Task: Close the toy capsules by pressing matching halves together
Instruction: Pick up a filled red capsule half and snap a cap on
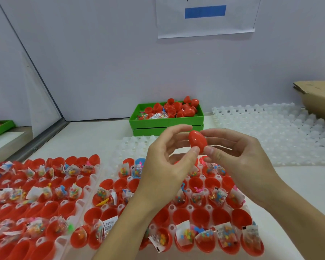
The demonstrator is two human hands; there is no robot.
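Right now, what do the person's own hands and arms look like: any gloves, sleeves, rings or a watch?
Both are bare. The left hand and the right hand wear no gloves and show no rings. Both forearms are uncovered down to the picture's lower edge, with no sleeve, watch or bracelet in view. The visible fingernails look short and unpainted.

Red capsule point(197, 141), apparently closed, held aloft

Your left hand point(163, 162) and right hand point(238, 156) are raised side by side in front of you, forearms reaching up from the lower edge. Both thumbs and forefingers pinch the red capsule point(197, 140) between them, thumb tips nearly touching, the other fingers loosely curled.
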